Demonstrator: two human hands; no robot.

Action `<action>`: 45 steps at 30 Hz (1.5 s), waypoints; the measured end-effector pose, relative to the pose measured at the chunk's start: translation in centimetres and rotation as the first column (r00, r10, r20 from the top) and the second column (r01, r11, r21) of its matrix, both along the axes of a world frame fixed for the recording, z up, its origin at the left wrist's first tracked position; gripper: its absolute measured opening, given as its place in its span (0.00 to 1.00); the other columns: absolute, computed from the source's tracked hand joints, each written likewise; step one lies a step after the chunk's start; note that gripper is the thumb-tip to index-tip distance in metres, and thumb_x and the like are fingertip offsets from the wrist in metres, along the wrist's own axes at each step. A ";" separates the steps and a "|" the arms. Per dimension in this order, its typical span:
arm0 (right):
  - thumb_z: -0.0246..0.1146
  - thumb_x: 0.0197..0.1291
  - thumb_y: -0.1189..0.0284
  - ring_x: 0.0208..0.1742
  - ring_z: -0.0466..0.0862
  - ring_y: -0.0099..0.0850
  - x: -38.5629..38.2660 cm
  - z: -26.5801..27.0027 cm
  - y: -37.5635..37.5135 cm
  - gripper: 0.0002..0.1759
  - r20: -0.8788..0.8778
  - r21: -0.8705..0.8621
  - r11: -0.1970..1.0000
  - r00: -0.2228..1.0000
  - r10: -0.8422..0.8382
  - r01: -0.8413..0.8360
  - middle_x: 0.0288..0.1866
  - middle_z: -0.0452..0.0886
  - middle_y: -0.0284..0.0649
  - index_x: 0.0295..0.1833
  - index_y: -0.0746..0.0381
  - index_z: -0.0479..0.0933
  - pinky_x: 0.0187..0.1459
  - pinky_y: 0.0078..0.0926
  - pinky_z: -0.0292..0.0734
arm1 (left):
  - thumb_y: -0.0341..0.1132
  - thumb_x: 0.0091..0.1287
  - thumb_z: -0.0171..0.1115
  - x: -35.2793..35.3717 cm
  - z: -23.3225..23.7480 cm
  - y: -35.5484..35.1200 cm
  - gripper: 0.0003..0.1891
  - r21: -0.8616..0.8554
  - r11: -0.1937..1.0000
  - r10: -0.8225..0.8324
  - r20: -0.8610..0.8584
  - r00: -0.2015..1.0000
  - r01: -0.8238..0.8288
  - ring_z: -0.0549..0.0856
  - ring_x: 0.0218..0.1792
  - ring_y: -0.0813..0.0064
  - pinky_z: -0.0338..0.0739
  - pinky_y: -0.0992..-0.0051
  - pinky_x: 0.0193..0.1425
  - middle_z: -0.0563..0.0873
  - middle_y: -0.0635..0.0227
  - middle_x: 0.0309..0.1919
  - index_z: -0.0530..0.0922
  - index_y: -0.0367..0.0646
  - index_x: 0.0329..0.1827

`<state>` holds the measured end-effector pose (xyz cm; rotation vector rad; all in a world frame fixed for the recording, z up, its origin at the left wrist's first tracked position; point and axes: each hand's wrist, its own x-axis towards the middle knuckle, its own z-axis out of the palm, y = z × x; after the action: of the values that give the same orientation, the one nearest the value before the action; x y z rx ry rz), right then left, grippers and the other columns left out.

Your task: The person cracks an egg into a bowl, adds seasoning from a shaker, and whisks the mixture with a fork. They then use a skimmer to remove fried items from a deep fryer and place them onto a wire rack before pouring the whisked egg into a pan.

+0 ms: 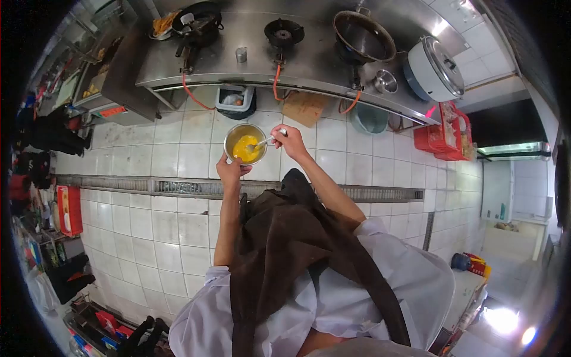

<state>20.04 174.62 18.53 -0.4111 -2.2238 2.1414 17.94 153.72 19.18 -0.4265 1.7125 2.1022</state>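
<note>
A small metal bowl (pixel 239 130) is held up in front of my body, above the tiled floor. My left hand (pixel 231 170) is closed on its lower left rim, thumb at the edge. Inside lies a yellow liquid that looks like beaten egg (pixel 241 152). My right hand (pixel 289 143) is closed around the handle of a metal spoon (pixel 263 142). The spoon's bowl end dips into the yellow liquid, and its handle slants up to the right.
Ahead runs a steel counter (pixel 250 72) with a black wok (pixel 197 24), a gas burner (pixel 284 33), a large pan (pixel 364 35) and a lidded pot (pixel 436 68). Below stand a bin (pixel 235 101) and a red crate (pixel 432 138). A floor drain (pixel 190 187) crosses the tiles.
</note>
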 end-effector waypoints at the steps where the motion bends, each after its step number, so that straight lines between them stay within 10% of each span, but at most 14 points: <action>1: 0.56 0.64 0.68 0.23 0.76 0.20 0.3 0.1 0.0 0.10 -0.005 -0.023 1.000 1.000 -0.003 0.003 0.26 0.80 0.38 0.40 0.64 0.77 0.26 0.17 0.71 | 0.19 0.57 0.51 0.0 0.6 0.0 0.24 -0.018 1.000 -0.007 0.010 1.000 0.007 0.85 0.20 0.64 0.84 0.73 0.21 0.83 0.50 0.31 0.66 0.30 0.60; 5: 0.55 0.65 0.66 0.25 0.77 0.20 1.0 0.0 3.3 0.12 0.068 -0.146 0.986 0.993 0.095 -0.084 0.30 0.81 0.38 0.45 0.63 0.75 0.27 0.15 0.73 | 0.19 0.57 0.51 -0.7 0.1 1.8 0.24 0.005 1.000 0.015 0.042 0.999 -0.016 0.85 0.20 0.65 0.84 0.74 0.22 0.83 0.50 0.31 0.67 0.30 0.60; 7: 0.53 0.66 0.61 0.28 0.79 0.22 0.9 0.3 5.3 0.17 0.064 -0.480 0.873 0.989 0.133 -0.087 0.36 0.81 0.40 0.50 0.63 0.73 0.29 0.15 0.73 | 0.17 0.56 0.50 -1.5 0.8 3.1 0.25 0.017 0.999 0.034 0.081 0.996 -0.036 0.84 0.19 0.67 0.83 0.75 0.22 0.83 0.52 0.31 0.68 0.31 0.60; 13: 0.50 0.66 0.61 0.37 0.81 0.30 -2.3 -4.5 16.8 0.17 0.300 -0.212 0.952 0.942 -0.149 0.219 0.41 0.80 0.39 0.52 0.61 0.71 0.34 0.27 0.76 | 0.19 0.58 0.52 -3.6 0.5 6.1 0.22 -0.047 0.999 0.022 0.116 0.993 -0.016 0.84 0.19 0.68 0.82 0.75 0.22 0.83 0.53 0.30 0.68 0.30 0.58; 18: 0.51 0.65 0.68 0.50 0.78 0.39 -6.9 -12.1 31.3 0.17 0.517 -0.354 0.647 0.718 -0.467 0.675 0.58 0.72 0.41 0.58 0.58 0.66 0.46 0.49 0.75 | 0.17 0.57 0.51 -6.2 0.6 9.3 0.23 -0.053 0.996 0.078 0.128 0.989 -0.072 0.84 0.19 0.68 0.82 0.76 0.21 0.83 0.53 0.32 0.68 0.30 0.59; 35: 0.52 0.61 0.78 0.65 0.65 0.27 -12.6 -20.7 44.1 0.17 0.606 -0.418 0.225 0.455 -0.652 0.880 0.60 0.67 0.30 0.56 0.53 0.67 0.61 0.66 0.57 | 0.18 0.58 0.52 -14.1 2.4 18.5 0.19 -0.113 0.993 0.032 0.138 0.990 -0.017 0.84 0.19 0.69 0.84 0.76 0.24 0.83 0.56 0.29 0.71 0.30 0.54; 38: 0.40 0.66 0.57 0.73 0.54 0.27 -11.2 -25.7 45.6 0.26 0.573 -0.443 0.353 0.563 -0.595 0.824 0.71 0.59 0.30 0.69 0.48 0.57 0.65 0.65 0.46 | 0.17 0.57 0.51 -15.1 2.8 20.0 0.20 -0.083 0.996 0.024 0.109 0.994 -0.015 0.84 0.20 0.69 0.85 0.75 0.25 0.83 0.55 0.30 0.70 0.29 0.55; 40: 0.54 0.61 0.71 0.66 0.64 0.26 -10.7 -29.2 46.9 0.17 0.408 -0.012 0.821 0.752 -0.517 0.571 0.61 0.67 0.29 0.56 0.51 0.70 0.63 0.67 0.48 | 0.17 0.57 0.51 -15.7 2.6 20.7 0.20 -0.065 0.998 0.021 0.098 0.995 -0.015 0.84 0.20 0.68 0.85 0.74 0.26 0.83 0.54 0.30 0.69 0.28 0.55; 45: 0.54 0.60 0.69 0.68 0.61 0.29 -12.4 -22.4 45.1 0.18 0.618 -0.414 0.284 0.496 -0.610 0.865 0.64 0.66 0.29 0.57 0.51 0.70 0.64 0.68 0.44 | 0.17 0.57 0.51 -16.7 2.3 22.1 0.22 -0.069 0.998 0.004 0.080 0.997 0.001 0.84 0.19 0.67 0.85 0.73 0.25 0.83 0.53 0.30 0.68 0.27 0.57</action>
<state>7.67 219.72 -3.85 -1.6076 -0.6994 2.2030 1.21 175.79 21.46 -0.5251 1.7436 2.0035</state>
